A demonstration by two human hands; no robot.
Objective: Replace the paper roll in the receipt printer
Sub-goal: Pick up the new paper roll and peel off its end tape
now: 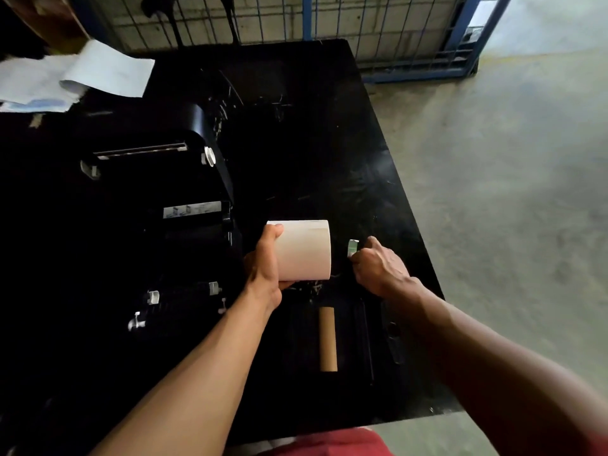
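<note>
The core lies nearest, on the table. The roll is gripped by the left hand; a small tab is pinched by the right hand. It should be pulled away slowly, the roll kept steady.

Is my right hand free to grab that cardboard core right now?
Probably not straight away. The right hand is shut on a small white piece. The cardboard core lies uncovered just below it on the table, so the path looks open once that piece is put down.

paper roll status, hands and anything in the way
Left hand grips new paper roll above table. Right hand pinches small white piece. Printer open. Empty cardboard core lies near.
</note>
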